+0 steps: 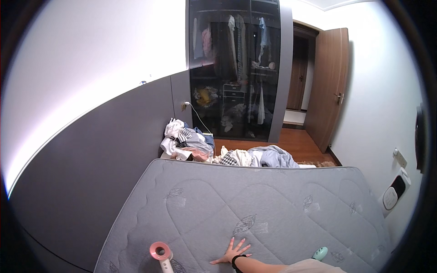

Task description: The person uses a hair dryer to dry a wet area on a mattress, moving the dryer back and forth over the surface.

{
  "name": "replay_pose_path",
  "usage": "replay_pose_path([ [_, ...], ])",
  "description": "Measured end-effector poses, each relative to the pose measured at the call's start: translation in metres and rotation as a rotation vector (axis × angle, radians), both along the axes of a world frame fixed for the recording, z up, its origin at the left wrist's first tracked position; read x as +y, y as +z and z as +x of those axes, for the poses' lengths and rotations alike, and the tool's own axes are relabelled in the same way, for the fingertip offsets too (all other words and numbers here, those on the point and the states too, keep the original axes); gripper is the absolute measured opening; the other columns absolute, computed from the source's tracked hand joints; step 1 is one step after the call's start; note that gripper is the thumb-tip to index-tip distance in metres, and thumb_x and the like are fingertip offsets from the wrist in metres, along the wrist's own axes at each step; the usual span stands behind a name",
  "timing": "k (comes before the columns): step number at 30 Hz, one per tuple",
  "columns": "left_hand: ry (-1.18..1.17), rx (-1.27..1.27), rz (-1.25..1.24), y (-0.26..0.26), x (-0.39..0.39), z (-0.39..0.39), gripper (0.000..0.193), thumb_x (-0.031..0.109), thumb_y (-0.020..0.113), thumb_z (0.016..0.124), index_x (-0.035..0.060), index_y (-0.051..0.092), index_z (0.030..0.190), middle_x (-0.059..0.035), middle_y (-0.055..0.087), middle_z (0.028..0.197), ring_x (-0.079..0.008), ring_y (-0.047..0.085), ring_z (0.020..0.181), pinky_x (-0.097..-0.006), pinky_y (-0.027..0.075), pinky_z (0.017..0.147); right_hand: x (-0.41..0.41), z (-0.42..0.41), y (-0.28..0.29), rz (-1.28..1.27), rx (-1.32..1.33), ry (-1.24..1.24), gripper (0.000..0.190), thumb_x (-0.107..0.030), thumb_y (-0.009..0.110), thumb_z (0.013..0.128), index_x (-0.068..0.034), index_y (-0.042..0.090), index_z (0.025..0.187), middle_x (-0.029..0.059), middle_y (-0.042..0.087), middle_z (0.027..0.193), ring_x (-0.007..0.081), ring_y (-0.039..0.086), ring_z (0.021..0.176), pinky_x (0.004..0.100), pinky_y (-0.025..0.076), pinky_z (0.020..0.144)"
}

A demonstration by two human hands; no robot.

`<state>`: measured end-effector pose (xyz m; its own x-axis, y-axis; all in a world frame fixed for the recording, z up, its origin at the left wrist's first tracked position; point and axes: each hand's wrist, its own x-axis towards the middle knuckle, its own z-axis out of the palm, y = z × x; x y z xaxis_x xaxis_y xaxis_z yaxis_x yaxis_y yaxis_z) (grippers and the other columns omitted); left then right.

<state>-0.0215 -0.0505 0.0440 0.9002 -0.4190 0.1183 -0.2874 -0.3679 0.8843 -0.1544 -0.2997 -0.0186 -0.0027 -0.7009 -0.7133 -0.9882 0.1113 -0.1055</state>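
Observation:
My right hand (234, 253) lies palm down on the bare grey quilted mattress (211, 211), fingers spread, a black band round the wrist. It holds nothing. To its left a pink and white hair dryer (160, 251) rests on the mattress, its lower end cut off by the picture's edge. Right of the hand, beyond the forearm, is a mint-green rounded object (320, 253), partly hidden by my light sleeve; its kind is not plain. My left hand is out of view.
Heaped clothes (194, 141) and more fabric (273, 157) lie beyond the mattress's far edge. A white cable (201, 119) hangs from a wall socket there. Behind stand a glass-fronted wardrobe (235, 75) and an open wooden door (327, 85). A grey panel (102, 170) runs along the left.

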Motion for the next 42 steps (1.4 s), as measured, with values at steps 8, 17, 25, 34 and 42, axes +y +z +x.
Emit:
replay_pose_path([
  [8,0.353,0.098,0.098,0.014,0.062,0.037,0.034,0.013,0.065,0.091,-0.0008,0.062,0.122,-0.0149,0.07,0.096,-0.0228,0.063,0.084,-0.0374,0.049,0.077,-0.002,-0.002,-0.008,-0.013,0.004,0.001,0.164,-0.082,0.079,0.037,-0.024,-0.026,0.15,0.0258,-0.038,0.148,0.0554,-0.036,0.131,0.0799,-0.003,0.1],
  [17,0.493,0.171,0.029,0.003,0.107,0.022,0.041,0.021,0.064,0.093,0.0009,0.059,0.127,-0.0145,0.068,0.113,-0.0255,0.063,0.099,-0.0366,0.048,0.086,0.003,-0.002,0.004,-0.026,-0.007,0.002,0.163,-0.08,0.08,0.039,-0.023,-0.026,0.15,0.0255,-0.037,0.149,0.055,-0.033,0.133,0.0794,-0.001,0.101],
  [25,0.156,0.176,-0.089,-0.028,0.071,-0.029,0.035,0.014,0.068,0.09,-0.0025,0.061,0.12,-0.0086,0.065,0.085,-0.0148,0.058,0.073,-0.0317,0.049,0.067,0.002,0.0,0.01,-0.005,0.021,0.014,0.162,-0.079,0.08,0.042,-0.023,-0.027,0.149,0.0255,-0.036,0.149,0.055,-0.032,0.134,0.0789,0.001,0.102],
  [34,0.205,0.202,-0.104,-0.048,0.074,-0.033,0.039,0.009,0.066,0.09,-0.0047,0.056,0.125,-0.0076,0.065,0.093,-0.0163,0.058,0.081,-0.0313,0.049,0.073,0.005,0.0,0.009,0.009,0.011,0.02,0.166,-0.082,0.079,0.037,-0.022,-0.028,0.149,0.0253,-0.037,0.148,0.0549,-0.033,0.133,0.0793,-0.001,0.101],
  [42,0.528,0.118,0.072,0.011,0.126,-0.02,0.027,0.013,0.064,0.092,-0.0061,0.062,0.111,-0.0102,0.064,0.08,-0.0204,0.056,0.069,-0.0364,0.047,0.064,-0.001,-0.001,0.024,0.053,-0.024,-0.016,0.165,-0.075,0.084,0.039,-0.023,-0.027,0.149,0.0255,-0.041,0.146,0.0536,-0.036,0.132,0.0798,0.001,0.101],
])
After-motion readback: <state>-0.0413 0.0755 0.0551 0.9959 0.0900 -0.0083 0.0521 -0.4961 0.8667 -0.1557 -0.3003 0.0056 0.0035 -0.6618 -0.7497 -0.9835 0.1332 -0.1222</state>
